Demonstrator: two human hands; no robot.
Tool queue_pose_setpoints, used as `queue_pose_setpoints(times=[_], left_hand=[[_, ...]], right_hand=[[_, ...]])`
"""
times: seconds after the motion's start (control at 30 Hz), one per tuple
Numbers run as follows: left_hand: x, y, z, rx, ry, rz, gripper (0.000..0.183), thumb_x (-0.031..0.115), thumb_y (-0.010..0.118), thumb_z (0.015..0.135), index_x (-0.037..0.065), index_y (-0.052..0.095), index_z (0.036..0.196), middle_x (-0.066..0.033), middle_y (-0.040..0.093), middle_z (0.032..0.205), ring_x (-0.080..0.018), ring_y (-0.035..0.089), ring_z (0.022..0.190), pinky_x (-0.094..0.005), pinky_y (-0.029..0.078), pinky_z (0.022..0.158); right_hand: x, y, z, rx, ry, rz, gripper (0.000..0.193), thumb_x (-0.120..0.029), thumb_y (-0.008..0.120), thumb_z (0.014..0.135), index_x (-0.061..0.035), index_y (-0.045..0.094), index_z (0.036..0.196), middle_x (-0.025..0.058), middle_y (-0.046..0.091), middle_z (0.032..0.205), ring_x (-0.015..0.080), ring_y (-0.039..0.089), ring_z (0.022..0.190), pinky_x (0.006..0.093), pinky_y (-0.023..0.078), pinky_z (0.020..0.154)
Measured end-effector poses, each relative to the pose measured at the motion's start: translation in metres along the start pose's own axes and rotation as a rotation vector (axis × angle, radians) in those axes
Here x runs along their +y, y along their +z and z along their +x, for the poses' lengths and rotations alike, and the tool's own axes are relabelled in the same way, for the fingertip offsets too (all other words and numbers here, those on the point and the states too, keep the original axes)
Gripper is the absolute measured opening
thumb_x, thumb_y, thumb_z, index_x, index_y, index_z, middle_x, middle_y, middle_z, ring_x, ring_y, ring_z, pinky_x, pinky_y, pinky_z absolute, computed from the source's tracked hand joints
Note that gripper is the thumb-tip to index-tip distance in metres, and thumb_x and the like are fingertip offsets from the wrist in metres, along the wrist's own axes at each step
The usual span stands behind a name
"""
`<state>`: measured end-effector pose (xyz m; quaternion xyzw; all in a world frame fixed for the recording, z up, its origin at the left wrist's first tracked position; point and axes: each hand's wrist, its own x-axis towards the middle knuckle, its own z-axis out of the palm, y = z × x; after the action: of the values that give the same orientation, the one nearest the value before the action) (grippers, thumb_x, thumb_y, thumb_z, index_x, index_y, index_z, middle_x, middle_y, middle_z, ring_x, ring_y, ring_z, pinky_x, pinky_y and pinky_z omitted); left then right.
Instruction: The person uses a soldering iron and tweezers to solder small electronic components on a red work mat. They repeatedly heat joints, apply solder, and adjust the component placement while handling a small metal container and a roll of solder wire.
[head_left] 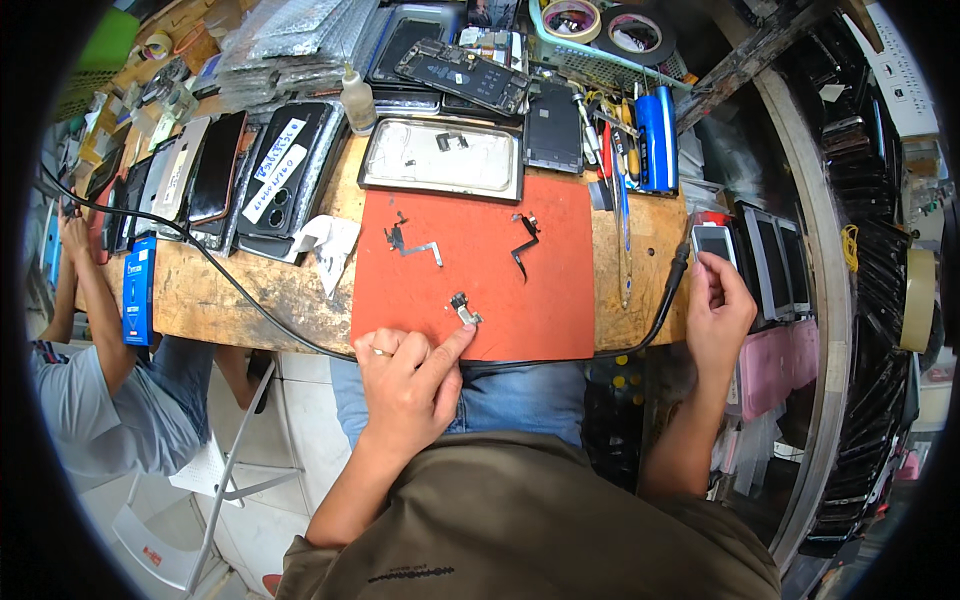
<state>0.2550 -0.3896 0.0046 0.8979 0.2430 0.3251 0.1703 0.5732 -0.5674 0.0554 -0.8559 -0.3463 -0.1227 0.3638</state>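
Note:
On an orange-red mat (430, 285) at the bench's front edge lie three small phone parts. My left hand (405, 385) reaches the near one, a small silvery phone part (462, 309), with its stretched index fingertip on it. Its other fingers are curled, the thumb apart, and a ring shows. Farther back on the mat are a flex cable with a grey strip (415, 247) and a dark flex cable (524, 243). My right hand (720, 305) has its fingers pinched together at the right, beside a white-framed phone (713, 240) and a black cable end (679, 266). What the pinch holds is hidden.
The black cable (250, 300) sags along the bench front. A phone frame tray (440, 160) sits behind the mat. Phones (215, 170) stand left, a blue cylinder (656, 140) and tools right. Another person's arm (90, 290) is at far left, near a folding chair (225, 470).

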Motion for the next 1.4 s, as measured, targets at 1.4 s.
queue_pose_setpoints(times=[1.4], left_hand=[[-0.010,0.015,-0.011,0.087,0.053,0.002,0.044,0.013,0.080,0.087,0.013,0.082,0.131,-0.0023,0.050,0.083,-0.0245,0.051,0.084,-0.0434,0.036,0.089]], right_hand=[[-0.037,0.082,0.073,-0.113,-0.098,-0.259,0.031,-0.012,0.083,0.091,0.0008,0.073,0.118,0.0205,0.076,0.090,0.0432,0.075,0.085,0.0527,0.058,0.079]])
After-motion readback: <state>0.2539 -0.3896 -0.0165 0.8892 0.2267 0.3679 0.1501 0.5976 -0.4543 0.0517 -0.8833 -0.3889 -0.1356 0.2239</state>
